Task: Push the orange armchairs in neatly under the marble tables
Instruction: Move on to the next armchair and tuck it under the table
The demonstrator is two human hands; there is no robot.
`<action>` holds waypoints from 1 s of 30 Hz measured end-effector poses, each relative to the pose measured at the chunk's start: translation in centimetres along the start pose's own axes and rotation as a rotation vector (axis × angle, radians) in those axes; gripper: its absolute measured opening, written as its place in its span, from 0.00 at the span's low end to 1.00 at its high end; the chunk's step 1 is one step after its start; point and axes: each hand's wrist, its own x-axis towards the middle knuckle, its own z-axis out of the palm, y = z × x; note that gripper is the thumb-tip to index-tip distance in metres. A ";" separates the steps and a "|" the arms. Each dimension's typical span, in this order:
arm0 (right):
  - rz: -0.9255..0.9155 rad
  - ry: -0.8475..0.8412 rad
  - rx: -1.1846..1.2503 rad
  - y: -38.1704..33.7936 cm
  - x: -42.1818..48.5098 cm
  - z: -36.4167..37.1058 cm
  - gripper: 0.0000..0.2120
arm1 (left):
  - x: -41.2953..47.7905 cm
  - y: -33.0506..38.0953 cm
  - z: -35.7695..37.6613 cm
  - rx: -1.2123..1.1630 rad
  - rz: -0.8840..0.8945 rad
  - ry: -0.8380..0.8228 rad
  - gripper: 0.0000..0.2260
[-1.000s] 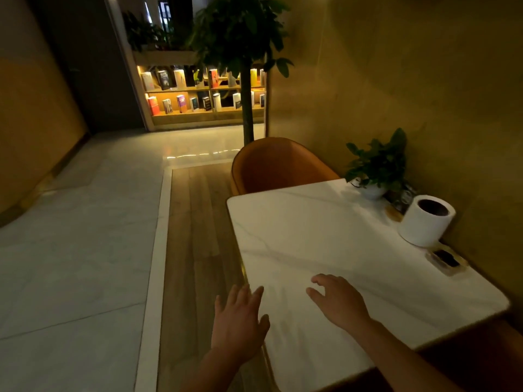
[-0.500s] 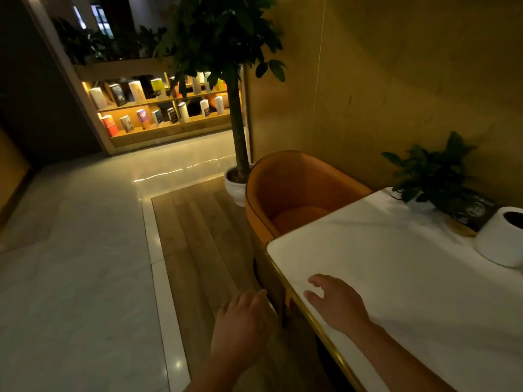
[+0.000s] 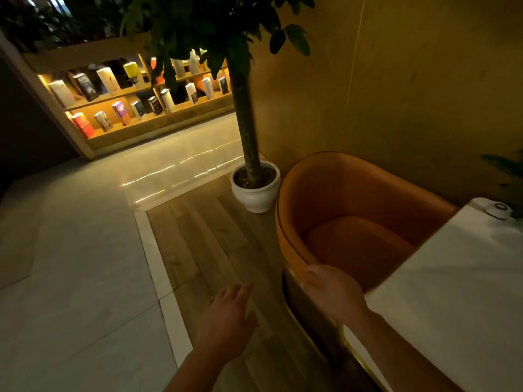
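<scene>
My nearer right hand point(image 3: 334, 292) is at the rim of the orange armchair point(image 3: 353, 193), one o'clock, clasp undeterminable; my left hand point(image 3: 226, 315) hangs spread, empty; marble table point(image 3: 452, 292) at three o'clock.

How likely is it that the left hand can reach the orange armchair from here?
Probably yes. The left hand hangs open over the wooden floor beside the orange armchair, with nothing between them; the white tree pot stands farther back.

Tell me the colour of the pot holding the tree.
The pot is white, seen in the head view.
</scene>
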 end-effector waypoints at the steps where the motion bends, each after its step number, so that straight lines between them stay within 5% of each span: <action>1: 0.016 0.004 0.003 -0.7 2.0 0.0 0.15 | 2.2 -1.0 -0.9 0.001 0.018 -0.005 0.28; 14: 0.503 0.192 0.143 -7.3 21.6 1.9 0.09 | 34.2 -8.2 -9.7 0.262 0.601 -0.196 0.17; 22: 0.740 0.352 0.306 -6.2 30.2 1.0 0.19 | 49.2 -3.2 -10.9 0.345 0.891 -0.323 0.27; 30: 0.876 0.484 0.353 -2.9 36.6 -1.4 0.20 | 60.4 5.1 -10.4 0.432 1.092 -0.337 0.26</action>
